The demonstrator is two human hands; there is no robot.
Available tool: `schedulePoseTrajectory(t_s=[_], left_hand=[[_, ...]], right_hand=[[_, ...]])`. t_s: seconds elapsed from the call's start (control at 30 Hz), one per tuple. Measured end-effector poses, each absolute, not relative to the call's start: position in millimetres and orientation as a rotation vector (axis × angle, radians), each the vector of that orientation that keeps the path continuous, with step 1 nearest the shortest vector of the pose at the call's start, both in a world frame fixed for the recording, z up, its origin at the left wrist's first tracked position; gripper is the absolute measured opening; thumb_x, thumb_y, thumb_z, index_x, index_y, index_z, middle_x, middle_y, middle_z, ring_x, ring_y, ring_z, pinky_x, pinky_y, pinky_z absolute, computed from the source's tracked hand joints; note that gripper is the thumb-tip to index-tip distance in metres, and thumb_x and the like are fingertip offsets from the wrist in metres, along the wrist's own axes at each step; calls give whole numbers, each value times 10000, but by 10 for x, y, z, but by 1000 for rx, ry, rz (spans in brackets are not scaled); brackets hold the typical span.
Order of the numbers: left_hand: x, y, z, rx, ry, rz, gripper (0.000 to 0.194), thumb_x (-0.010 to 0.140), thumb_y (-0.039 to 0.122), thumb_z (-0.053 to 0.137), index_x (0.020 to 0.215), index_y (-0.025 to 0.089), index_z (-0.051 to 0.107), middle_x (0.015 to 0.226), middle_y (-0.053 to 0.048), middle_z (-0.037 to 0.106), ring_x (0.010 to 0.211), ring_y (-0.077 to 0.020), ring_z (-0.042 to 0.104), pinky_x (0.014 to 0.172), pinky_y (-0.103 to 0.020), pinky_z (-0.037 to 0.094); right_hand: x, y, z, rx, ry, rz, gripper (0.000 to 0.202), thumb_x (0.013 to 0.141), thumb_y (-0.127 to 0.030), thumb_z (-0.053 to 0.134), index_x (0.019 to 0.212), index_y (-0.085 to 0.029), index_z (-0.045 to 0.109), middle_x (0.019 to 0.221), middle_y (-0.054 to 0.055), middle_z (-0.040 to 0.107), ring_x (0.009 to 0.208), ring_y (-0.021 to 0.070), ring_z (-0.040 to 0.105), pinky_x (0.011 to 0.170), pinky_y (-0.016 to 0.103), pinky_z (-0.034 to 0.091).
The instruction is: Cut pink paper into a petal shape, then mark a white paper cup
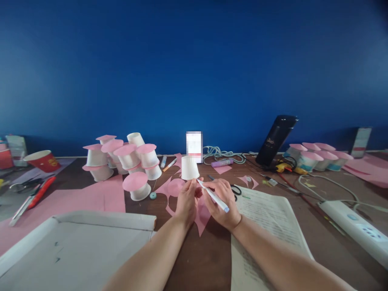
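One white pen (216, 198), clamped in the right hand (222, 202), tip by the lower rim of the upside-down white cup (190, 168). Left hand (187, 201) at the same rim; can't tell if its fingers grip. Cup's mid-worktop (194, 262), before the phone (197, 147). Pink-topped stack (126, 157) left.

Matt white paper cup (190, 168); smooth pink paper sheet (104, 196); dark wood-look tabletop (198, 264).
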State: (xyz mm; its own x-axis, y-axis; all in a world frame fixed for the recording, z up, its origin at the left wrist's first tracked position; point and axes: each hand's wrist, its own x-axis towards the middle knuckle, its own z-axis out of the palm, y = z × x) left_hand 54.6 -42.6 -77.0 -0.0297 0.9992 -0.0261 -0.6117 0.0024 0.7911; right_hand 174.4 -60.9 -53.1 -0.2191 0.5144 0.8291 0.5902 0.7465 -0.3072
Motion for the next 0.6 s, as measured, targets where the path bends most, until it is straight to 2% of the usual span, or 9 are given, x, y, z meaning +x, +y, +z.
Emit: schedulePoseTrajectory(t_s=[0.37,0.6], left_hand=[[541,-476,-723,727,694,1411,277,746,376,709,925,165,711,846,-62,691,770,-163,628,751,-290,465],[547,-464,-745,714,693,1413,299,748,398,706,920,154,720,814,-58,694,753,-165,632,760,-297,459]], right_hand=[[1743,-603,-553,-820,-1916,-127,175,851,-169,571,1017,-221,590,880,27,710,813,188,651,872,401,427],[1758,-584,-546,-872,-1904,-111,188,864,-173,559,1041,-225,593,884,27,702,821,182,654,887,397,417]])
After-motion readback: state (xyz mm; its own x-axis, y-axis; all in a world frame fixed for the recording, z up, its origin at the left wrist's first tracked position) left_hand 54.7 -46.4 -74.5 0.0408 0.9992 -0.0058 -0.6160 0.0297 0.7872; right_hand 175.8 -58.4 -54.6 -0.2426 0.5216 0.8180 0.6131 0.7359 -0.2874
